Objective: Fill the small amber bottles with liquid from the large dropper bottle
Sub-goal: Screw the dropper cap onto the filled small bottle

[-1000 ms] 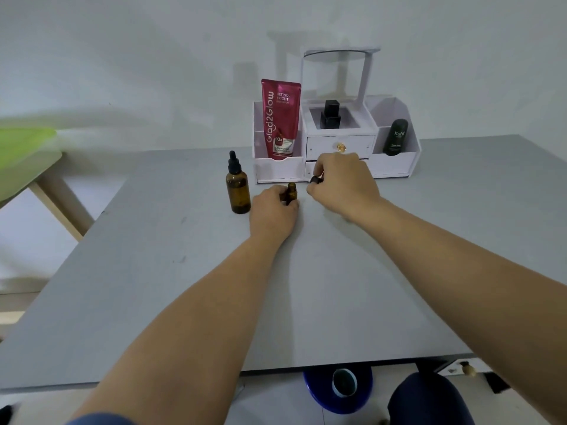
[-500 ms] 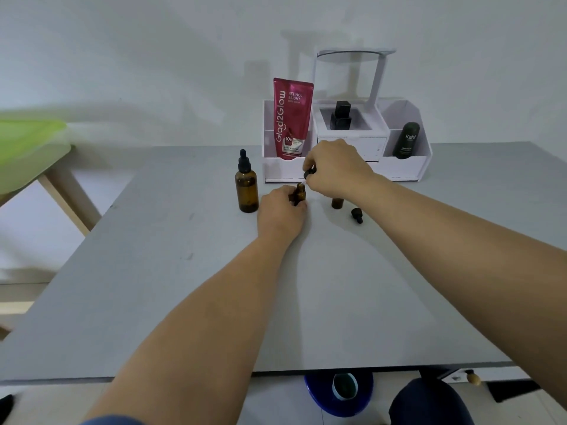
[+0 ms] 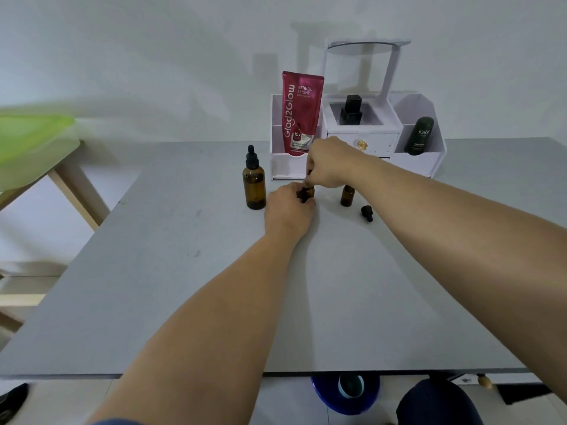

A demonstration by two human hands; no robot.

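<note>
Holding a small amber bottle (image 3: 307, 193) upright on the gray table (image 3: 184, 286), the left hand (image 3: 290, 210) had its fingers curled round the glass. The right hand (image 3: 329, 165) was just above it. Its fingers pinched a dark cap (image 3: 309, 174) right over the top of that bottle. The fingers hid the spot where the two met, so I could not tell if the cap touched the neck.

A second small bottle (image 3: 347, 195) stood just to the right, under the right wrist, and its top was open. A loose black cap (image 3: 367, 213) lay on its side near that bottle, a bit closer to the person.

The big dropper bottle (image 3: 254, 182) stood just beside the left hand, on its left. It was upright and had its black dropper top on.

Behind all of these, a white box (image 3: 282, 167) with three parts sat at the back of the table. A red tube (image 3: 302, 115) stood in the left part. A black square bottle (image 3: 350, 110) sat in the middle part, above a little drawer with a gold knob (image 3: 363, 145). A dark green bottle (image 3: 419, 136) stood in the right part.

Far to the left was a blurry green thing (image 3: 30, 142). A blue round thing (image 3: 325, 397) showed below the near edge of the table.
</note>
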